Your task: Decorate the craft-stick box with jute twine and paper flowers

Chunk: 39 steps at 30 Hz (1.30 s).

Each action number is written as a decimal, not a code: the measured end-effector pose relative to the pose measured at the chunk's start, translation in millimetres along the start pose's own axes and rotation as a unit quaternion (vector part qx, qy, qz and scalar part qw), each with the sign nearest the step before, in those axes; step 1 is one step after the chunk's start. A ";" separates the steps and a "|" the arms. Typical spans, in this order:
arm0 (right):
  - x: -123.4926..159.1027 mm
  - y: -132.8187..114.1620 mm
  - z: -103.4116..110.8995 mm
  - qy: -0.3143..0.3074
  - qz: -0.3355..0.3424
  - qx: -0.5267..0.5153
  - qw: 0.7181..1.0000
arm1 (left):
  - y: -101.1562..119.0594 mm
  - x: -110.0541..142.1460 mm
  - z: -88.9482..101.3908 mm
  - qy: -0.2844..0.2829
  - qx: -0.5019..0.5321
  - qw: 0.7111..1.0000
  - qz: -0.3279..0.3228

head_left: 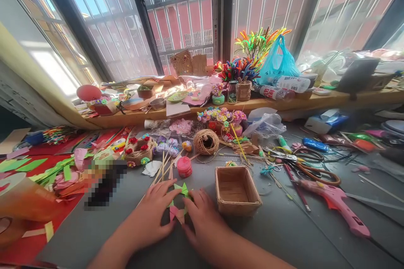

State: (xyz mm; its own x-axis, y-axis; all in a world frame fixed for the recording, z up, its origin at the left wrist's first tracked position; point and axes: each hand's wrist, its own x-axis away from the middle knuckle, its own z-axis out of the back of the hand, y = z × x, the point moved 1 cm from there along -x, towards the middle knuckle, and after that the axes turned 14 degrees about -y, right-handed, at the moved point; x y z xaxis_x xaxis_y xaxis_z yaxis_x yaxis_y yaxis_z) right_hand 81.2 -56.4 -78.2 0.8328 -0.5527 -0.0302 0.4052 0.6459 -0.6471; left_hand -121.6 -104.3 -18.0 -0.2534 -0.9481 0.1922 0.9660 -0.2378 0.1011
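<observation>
A small ring of folded paper (182, 189), with green and pink pointed pieces, is low over the grey table between my hands. My left hand (154, 207) grips its left side with curved fingers, the thumb at the near edge. From the right, my right hand (205, 217) holds the other side the same way. Parts of the ring are hidden under my fingers. Just right of my right hand stands a square brown box (239, 209) with an open top. A pink-red round tub (184, 167) sits beyond the ring, near some thin sticks (163, 167).
A twine ball (206, 142) and a flower-trimmed basket (138, 151) lie farther back. To the right are scissors (285, 156) and a pink glue gun (342, 204) with its cord. Paper strips (34, 164) cover the left. Bottles and a blue bag (279, 65) crowd the windowsill.
</observation>
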 end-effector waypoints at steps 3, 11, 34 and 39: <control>2.3 -1.6 9.3 -0.017 0.005 -0.015 1.000 | 4.7 1.9 3.4 -0.001 0.001 0.999 -0.045; -8.4 15.1 12.9 0.026 0.050 0.039 0.998 | 1.6 -2.0 -4.9 0.068 0.003 0.991 -0.117; 12.2 2.9 38.2 0.209 0.117 -0.190 0.952 | 21.3 -9.8 5.1 0.088 0.353 0.927 -0.085; 12.0 2.5 35.0 0.204 0.108 -0.199 0.952 | 19.0 -10.5 2.2 0.095 0.354 0.928 -0.075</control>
State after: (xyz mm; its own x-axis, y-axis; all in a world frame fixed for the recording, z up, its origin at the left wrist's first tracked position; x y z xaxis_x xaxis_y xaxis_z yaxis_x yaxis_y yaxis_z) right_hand 105.4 -43.1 -53.5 0.6317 -0.6407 -0.4364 -0.0014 0.5620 -0.8271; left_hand -100.7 -98.4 -15.9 -0.3036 -0.9518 -0.0444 0.6294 -0.2353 0.7406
